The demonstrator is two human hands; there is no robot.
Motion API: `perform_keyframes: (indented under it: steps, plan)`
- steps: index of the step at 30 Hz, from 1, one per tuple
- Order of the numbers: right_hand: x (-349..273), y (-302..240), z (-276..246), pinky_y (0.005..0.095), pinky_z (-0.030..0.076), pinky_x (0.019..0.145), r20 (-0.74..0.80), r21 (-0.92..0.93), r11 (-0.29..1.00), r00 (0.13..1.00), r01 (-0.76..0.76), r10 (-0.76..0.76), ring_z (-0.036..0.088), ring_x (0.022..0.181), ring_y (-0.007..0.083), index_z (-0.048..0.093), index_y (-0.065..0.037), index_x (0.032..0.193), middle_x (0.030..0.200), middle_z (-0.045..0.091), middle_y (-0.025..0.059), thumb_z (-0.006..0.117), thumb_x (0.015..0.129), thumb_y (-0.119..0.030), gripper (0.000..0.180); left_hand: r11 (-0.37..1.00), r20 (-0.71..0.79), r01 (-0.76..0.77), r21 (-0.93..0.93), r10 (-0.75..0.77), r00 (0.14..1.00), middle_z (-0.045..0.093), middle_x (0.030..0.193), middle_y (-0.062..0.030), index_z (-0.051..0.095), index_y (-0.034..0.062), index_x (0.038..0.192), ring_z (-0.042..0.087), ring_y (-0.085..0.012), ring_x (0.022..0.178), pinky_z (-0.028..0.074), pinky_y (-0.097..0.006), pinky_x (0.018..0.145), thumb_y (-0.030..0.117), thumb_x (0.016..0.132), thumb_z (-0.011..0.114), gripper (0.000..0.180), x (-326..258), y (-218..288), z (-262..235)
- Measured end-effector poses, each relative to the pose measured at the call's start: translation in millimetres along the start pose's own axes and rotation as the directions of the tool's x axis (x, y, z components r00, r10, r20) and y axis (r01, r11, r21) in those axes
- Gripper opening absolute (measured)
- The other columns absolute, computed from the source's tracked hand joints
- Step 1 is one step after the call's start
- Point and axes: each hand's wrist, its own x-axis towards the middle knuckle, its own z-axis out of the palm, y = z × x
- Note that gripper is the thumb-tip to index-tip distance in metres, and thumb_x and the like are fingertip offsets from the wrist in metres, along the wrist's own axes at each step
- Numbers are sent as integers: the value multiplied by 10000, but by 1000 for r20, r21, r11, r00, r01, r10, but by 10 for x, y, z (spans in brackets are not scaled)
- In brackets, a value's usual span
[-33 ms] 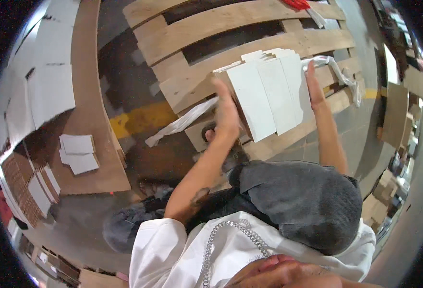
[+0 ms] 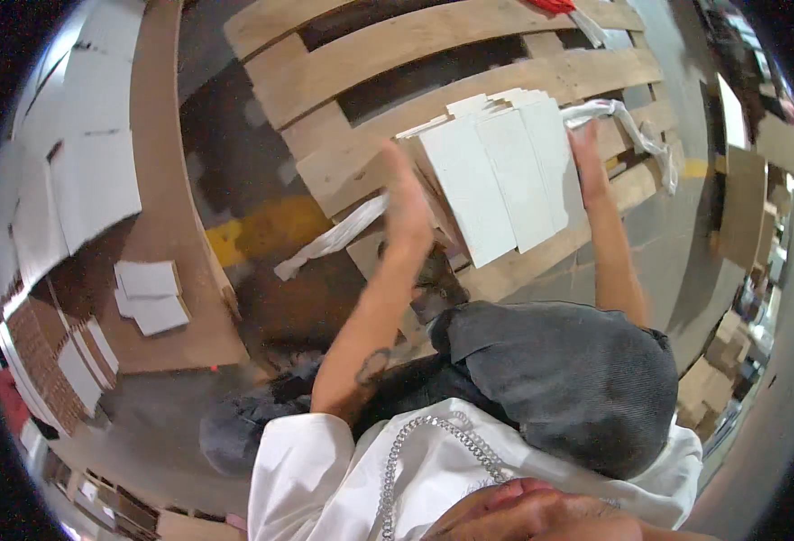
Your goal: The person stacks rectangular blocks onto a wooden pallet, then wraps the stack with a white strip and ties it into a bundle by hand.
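A stack of flat white cardboard pieces (image 2: 496,180) lies on a wooden pallet (image 2: 325,90), its top pieces fanned in overlapping steps. To its left my left hand (image 2: 408,203) is held flat with fingers stretched out, slightly blurred and a little apart from the stack. My right hand (image 2: 588,162) stands edge-on at the stack's right side, fingers straight, touching it or very near. A white plastic strip (image 2: 338,236) comes out left of the stack. Another white plastic length (image 2: 631,126) loops out on the right; whether they join underneath is hidden.
A brown board (image 2: 158,108) on the left carries small white card pieces (image 2: 151,296) and large white sheets (image 2: 95,171). Corrugated stacks (image 2: 50,361) stand at the lower left. Something red (image 2: 555,7) lies on the pallet's far end. Cardboard (image 2: 739,212) stands at the right.
My left hand has moved left, away from the stack's side. My right hand has stayed almost in place beside the stack.
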Motion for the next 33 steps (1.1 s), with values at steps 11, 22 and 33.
perform_keyframes:
  steps: [11, 22, 33]
  plan:
    - [-822, 555, 1148, 378, 436, 953, -440, 700, 680, 882, 220, 168, 512, 1167, 257, 448, -57, 1358, 1310, 526, 109, 323, 920, -652, 750, 647, 639, -314, 695, -354, 683, 193, 1540, -167, 213, 51, 1489, 191, -293, 1420, 136, -441, 1152, 893, 731, 257, 1134, 1368, 752, 879]
    - [-672, 573, 1174, 399, 438, 971, -524, 734, 634, 798, 246, 297, 513, 1165, 263, 448, -113, 1364, 1339, 502, 82, 362, 880, -710, 774, 581, 649, -304, 755, -593, 477, 302, 1494, -194, 359, 114, 1451, 303, -319, 1375, 248, -452, 1105, 890, 743, 239, 1058, 1223, 626, 1018]
    - [-600, 736, 1045, 421, 497, 863, -438, 798, 593, 778, 106, 450, 563, 1059, 287, 495, -35, 1270, 1228, 549, 147, 402, 854, -732, 816, 554, 664, -380, 741, -518, 539, 131, 1542, -211, 267, 86, 1478, 124, -325, 1437, 142, -454, 1146, 897, 735, 197, 1102, 1355, 538, 1024]
